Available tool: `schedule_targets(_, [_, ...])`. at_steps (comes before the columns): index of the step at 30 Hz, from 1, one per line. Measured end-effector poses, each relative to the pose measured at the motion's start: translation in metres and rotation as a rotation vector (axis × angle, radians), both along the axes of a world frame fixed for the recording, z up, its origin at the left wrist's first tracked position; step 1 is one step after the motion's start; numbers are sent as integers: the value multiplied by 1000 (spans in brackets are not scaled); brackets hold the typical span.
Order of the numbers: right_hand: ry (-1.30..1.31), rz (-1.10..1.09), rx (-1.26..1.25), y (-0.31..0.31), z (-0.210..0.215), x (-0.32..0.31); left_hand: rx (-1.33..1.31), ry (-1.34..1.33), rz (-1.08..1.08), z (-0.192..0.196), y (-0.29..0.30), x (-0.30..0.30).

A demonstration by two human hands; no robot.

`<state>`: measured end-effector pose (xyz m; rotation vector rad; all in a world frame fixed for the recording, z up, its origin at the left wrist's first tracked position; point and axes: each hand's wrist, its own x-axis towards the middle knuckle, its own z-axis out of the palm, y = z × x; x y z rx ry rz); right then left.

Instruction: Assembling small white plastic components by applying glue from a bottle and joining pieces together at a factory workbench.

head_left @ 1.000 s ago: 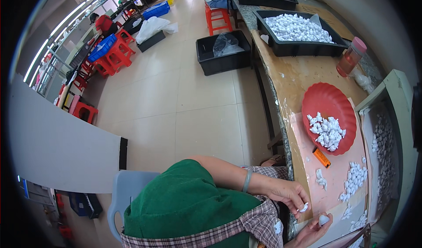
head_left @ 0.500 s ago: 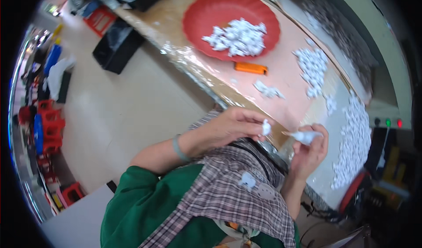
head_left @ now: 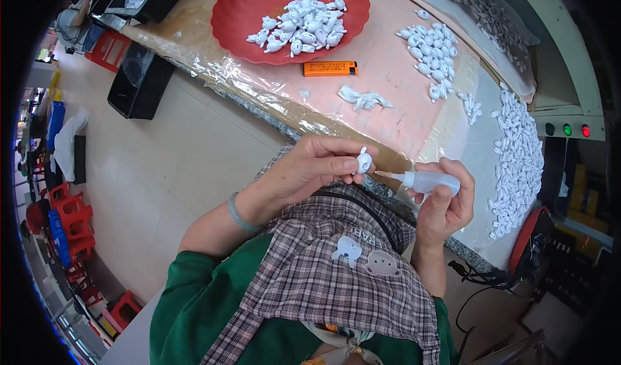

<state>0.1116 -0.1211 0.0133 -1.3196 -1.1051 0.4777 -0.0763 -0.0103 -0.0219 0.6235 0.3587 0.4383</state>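
Inspector: The left hand [head_left: 317, 168] has its fingers pinched on a small white figurine [head_left: 364, 162], held above the lap just off the worktop [head_left: 388, 100] edge. The right hand [head_left: 443, 203] is wrapped around a squeeze bottle [head_left: 430, 182], nozzle aimed at the piece.

Supervisor: Contact?

Inspector: Tip appears just short; hard to tell. She should steady both wrists and squeeze lightly, so only a small drop lands.
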Motion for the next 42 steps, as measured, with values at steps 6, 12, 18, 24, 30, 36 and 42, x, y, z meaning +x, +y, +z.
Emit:
schedule_targets(6, [-48,11,21,-2,-1,1,4,9,0,0,0,0])
schedule_targets(12, [-76,31,31,-2,-1,1,5,14,-12,-1,1,-1])
schedule_targets(18, [-108,48,51,-3,-2,4,19,22,-13,-2,-1,0])
schedule_targets(24, [-137,71,32,-4,-2,6,12,14,-21,-4,0,0])
schedule_targets(30, [-132,89,41,-4,-3,7,-12,-20,-71,-3,0,0])
schedule_targets(36, [-95,86,52,-5,-4,6,-73,-1,-104,-4,-2,1])
schedule_targets(42, [-143,52,79,-8,-6,5,-113,-48,-144,-5,-1,1])
